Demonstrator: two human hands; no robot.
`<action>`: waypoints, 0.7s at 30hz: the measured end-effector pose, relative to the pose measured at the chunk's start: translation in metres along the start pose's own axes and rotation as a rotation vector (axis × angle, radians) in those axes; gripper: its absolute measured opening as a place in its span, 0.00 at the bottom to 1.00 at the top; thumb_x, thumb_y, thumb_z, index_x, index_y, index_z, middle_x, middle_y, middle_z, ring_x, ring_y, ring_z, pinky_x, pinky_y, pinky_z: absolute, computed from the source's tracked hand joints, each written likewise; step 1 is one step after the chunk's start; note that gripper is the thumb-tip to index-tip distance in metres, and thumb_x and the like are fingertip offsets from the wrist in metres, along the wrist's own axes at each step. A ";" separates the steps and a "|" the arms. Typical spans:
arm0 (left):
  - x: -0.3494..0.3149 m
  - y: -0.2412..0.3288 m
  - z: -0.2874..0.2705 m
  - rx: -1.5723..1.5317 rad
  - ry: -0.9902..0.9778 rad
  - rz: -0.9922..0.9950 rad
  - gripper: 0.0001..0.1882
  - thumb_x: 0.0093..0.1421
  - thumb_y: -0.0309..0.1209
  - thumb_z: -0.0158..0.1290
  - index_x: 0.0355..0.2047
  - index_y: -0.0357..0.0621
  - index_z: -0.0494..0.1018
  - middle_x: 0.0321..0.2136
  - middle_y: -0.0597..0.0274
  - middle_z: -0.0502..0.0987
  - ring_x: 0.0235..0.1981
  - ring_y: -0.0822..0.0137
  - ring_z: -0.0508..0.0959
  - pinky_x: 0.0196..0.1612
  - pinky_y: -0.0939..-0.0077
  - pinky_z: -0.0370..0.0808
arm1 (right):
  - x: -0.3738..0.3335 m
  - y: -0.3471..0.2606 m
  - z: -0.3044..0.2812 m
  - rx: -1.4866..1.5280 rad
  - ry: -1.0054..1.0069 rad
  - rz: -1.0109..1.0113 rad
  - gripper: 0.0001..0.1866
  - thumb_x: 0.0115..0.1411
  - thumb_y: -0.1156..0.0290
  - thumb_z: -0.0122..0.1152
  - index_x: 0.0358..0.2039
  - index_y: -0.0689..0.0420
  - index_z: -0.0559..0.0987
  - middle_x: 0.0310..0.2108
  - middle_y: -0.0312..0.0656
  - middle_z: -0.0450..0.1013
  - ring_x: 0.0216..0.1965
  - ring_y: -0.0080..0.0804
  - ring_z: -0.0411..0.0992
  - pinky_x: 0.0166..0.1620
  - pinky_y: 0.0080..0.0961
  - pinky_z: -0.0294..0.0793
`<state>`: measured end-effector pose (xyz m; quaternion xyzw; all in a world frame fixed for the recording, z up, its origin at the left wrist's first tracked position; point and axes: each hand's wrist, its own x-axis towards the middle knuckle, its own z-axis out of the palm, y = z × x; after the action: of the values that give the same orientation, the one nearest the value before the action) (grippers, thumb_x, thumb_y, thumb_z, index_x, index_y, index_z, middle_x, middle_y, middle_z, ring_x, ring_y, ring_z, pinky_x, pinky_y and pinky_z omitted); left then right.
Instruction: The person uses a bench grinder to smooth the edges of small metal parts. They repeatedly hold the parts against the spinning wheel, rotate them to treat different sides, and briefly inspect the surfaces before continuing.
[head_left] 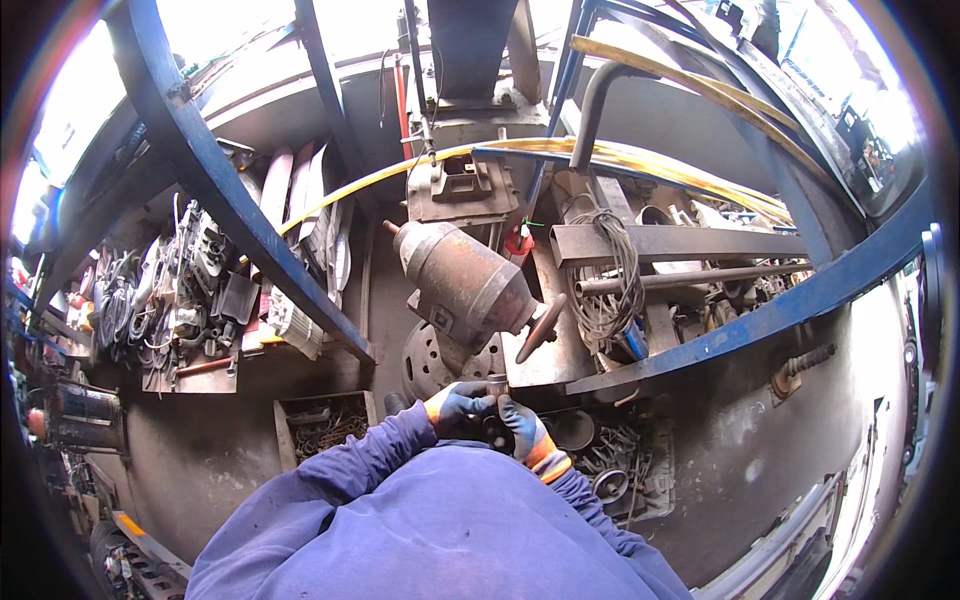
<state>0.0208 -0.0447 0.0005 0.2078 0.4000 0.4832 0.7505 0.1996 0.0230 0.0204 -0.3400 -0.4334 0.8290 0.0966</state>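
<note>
Both hands wear blue work gloves with orange cuffs and meet close to my body at the lower middle. My left hand (463, 403) has its fingers curled around the near end of a small dark cylindrical metal part (497, 384). From the other side my right hand (523, 428) grips the same part; its lower portion is hidden by the gloves. Just beyond them a rusty motor-like drum (465, 275) leans at a tilt, with a round wheel (542, 328) on its near right end. Behind my hands stands a perforated round metal base (425, 360).
A wooden box of scrap metal (325, 425) sits at left of my hands; more loose metal parts (610, 460) lie at right. Blue steel beams (235, 200) cross both sides. Coiled cable (610, 270) hangs on a metal bar. Piled parts (200, 270) fill a left shelf.
</note>
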 end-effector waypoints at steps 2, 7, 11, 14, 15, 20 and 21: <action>0.001 0.006 0.003 0.009 0.006 -0.003 0.18 0.63 0.40 0.56 0.49 0.44 0.73 0.39 0.68 0.77 0.40 0.73 0.74 0.45 0.76 0.72 | 0.008 0.013 -0.004 -0.099 0.104 -0.019 0.26 0.64 0.41 0.51 0.39 0.54 0.78 0.24 0.30 0.72 0.20 0.17 0.64 0.23 0.17 0.61; 0.013 0.007 0.004 0.031 0.000 0.036 0.21 0.64 0.41 0.55 0.53 0.44 0.71 0.40 0.68 0.76 0.40 0.75 0.74 0.44 0.78 0.72 | 0.021 0.020 -0.010 -0.182 0.142 -0.204 0.27 0.63 0.40 0.51 0.38 0.53 0.79 0.22 0.28 0.70 0.17 0.15 0.61 0.20 0.16 0.58; 0.013 0.022 0.012 0.220 0.079 0.078 0.23 0.63 0.42 0.57 0.54 0.42 0.71 0.38 0.69 0.77 0.37 0.77 0.75 0.41 0.81 0.73 | 0.027 0.015 -0.009 0.004 0.163 -0.039 0.28 0.63 0.39 0.51 0.36 0.53 0.79 0.21 0.28 0.71 0.18 0.16 0.62 0.21 0.17 0.59; 0.019 0.022 0.017 0.262 0.191 0.109 0.22 0.61 0.41 0.59 0.49 0.40 0.74 0.35 0.70 0.78 0.33 0.77 0.75 0.37 0.80 0.73 | 0.020 -0.002 -0.003 0.132 0.145 0.041 0.29 0.63 0.38 0.48 0.34 0.54 0.78 0.22 0.29 0.72 0.19 0.18 0.65 0.23 0.18 0.64; 0.021 0.022 0.017 0.287 0.213 0.119 0.21 0.61 0.41 0.59 0.48 0.40 0.75 0.34 0.69 0.78 0.33 0.77 0.75 0.37 0.80 0.73 | 0.025 0.005 -0.008 0.228 0.098 0.080 0.28 0.64 0.39 0.48 0.34 0.54 0.78 0.22 0.29 0.72 0.19 0.19 0.66 0.24 0.18 0.65; 0.021 0.031 0.020 0.438 0.278 0.069 0.19 0.61 0.41 0.59 0.43 0.39 0.77 0.31 0.68 0.79 0.31 0.77 0.75 0.35 0.79 0.73 | 0.050 0.043 -0.037 0.581 -0.178 0.188 0.21 0.67 0.47 0.49 0.35 0.53 0.78 0.25 0.32 0.74 0.23 0.23 0.70 0.27 0.21 0.70; 0.021 0.033 0.020 0.454 0.283 0.055 0.18 0.60 0.41 0.59 0.43 0.39 0.77 0.31 0.68 0.79 0.31 0.76 0.75 0.35 0.78 0.73 | 0.050 0.046 -0.038 0.615 -0.168 0.198 0.20 0.67 0.49 0.50 0.35 0.52 0.78 0.26 0.32 0.75 0.24 0.24 0.71 0.28 0.22 0.71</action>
<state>0.0230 -0.0097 0.0271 0.3120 0.5935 0.4257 0.6077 0.1931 0.0429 -0.0550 -0.2659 -0.1341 0.9515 0.0779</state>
